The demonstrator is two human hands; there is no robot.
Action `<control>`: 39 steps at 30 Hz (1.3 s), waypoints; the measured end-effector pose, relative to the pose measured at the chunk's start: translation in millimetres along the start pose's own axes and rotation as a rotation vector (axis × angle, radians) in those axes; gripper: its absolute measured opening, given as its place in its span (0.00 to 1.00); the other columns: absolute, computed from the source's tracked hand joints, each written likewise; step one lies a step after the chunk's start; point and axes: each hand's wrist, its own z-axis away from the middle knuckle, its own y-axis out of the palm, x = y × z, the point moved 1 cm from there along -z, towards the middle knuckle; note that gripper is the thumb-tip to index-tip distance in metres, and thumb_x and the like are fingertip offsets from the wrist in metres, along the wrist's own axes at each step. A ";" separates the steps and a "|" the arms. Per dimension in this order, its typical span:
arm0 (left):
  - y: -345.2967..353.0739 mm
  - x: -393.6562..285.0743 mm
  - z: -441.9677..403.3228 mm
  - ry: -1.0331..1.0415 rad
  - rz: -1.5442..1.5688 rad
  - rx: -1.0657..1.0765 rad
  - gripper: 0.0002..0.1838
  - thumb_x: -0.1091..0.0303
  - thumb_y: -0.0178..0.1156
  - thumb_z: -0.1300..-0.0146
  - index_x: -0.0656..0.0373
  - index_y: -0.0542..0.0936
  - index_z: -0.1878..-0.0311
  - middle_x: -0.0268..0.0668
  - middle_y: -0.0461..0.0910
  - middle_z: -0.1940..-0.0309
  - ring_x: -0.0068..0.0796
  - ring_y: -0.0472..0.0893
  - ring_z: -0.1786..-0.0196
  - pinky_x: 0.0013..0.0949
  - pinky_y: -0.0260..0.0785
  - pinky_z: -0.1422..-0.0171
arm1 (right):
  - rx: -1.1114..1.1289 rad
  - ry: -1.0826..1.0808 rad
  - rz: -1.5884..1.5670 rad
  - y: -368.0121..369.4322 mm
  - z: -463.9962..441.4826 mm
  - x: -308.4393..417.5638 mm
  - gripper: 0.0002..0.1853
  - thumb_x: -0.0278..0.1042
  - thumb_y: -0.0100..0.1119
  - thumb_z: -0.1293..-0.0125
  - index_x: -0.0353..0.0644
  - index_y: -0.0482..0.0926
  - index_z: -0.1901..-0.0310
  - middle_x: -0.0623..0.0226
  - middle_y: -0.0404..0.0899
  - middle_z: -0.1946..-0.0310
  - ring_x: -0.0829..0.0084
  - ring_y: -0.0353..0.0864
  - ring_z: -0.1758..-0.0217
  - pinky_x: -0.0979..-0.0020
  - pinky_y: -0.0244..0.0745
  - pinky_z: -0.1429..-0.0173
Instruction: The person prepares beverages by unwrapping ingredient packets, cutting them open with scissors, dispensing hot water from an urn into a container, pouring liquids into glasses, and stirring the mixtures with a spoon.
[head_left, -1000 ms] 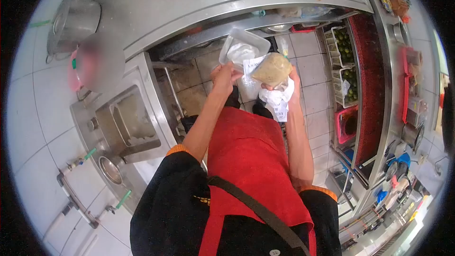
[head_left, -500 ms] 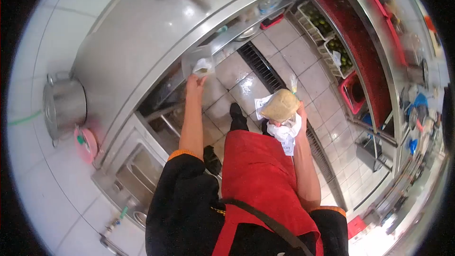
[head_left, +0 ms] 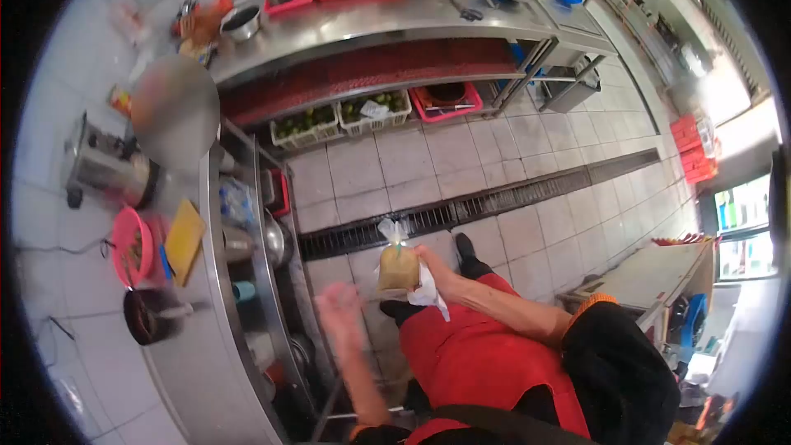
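Item under inspection: one clear plastic bag point(head_left: 399, 270). The bag is showing dull tan to yellowish-brown contents, which are filling its lower body into a plump, rounded block. The plastic is clinging to the contents and is catching light in small pale glints. A green tie point(head_left: 397, 245) is gathering the neck, and above it the loose plastic is flaring into a translucent tuft. The bag is standing roughly upright in the air, on the person's side of the floor drain point(head_left: 527, 195), with its tuft overlapping the floor drain in the view. The nature of the contents is not showing.

Right hand point(head_left: 427, 259): the grip is clamping on the bag from the side, with most fingers hiding behind it. A white wrapping point(head_left: 428, 293) is hanging below this hand, against the bag; whether it is wrapping around the back of the bag, I cannot tell.

Left hand point(head_left: 339, 303): this hand is blurring, near the bag but apart from it, also on the person's side of the floor drain. Whether its grip is standing apart or together, I cannot tell.

Surroundings: crates point(head_left: 375, 117) of green produce and a red tray point(head_left: 461, 107) are sitting across the floor drain. Beyond its left end in the view, a steel bench point(head_left: 188, 367) is carrying a dark pan point(head_left: 148, 318), a yellow board point(head_left: 184, 241) and a pink bowl point(head_left: 145, 235)
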 end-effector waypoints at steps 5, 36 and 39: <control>191.2 55.5 33.7 0.295 -0.272 0.344 0.25 0.65 0.63 0.34 0.60 0.68 0.37 0.38 0.72 0.44 0.34 0.77 0.43 0.40 0.73 0.40 | -0.312 -0.768 0.907 -52.3 29.4 78.7 0.25 0.55 0.51 0.32 0.38 0.74 0.50 0.54 0.80 0.62 0.60 0.81 0.60 0.62 0.73 0.54; 875.7 352.9 -85.5 -0.690 -0.297 0.992 0.22 0.54 0.54 0.29 0.65 0.72 0.46 0.45 0.81 0.55 0.39 0.81 0.48 0.42 0.73 0.38 | -0.992 -0.832 0.890 -535.2 214.0 410.3 0.18 0.43 0.63 0.34 0.35 0.74 0.70 0.57 0.82 0.67 0.74 0.78 0.77 0.65 0.72 0.72; 939.0 357.9 -94.0 -0.669 -0.281 1.035 0.23 0.52 0.53 0.29 0.66 0.72 0.46 0.44 0.81 0.57 0.39 0.81 0.48 0.43 0.74 0.39 | -0.959 -0.617 0.429 -555.8 211.6 463.0 0.18 0.41 0.64 0.34 0.34 0.73 0.73 0.62 0.78 0.79 0.73 0.76 0.79 0.66 0.70 0.74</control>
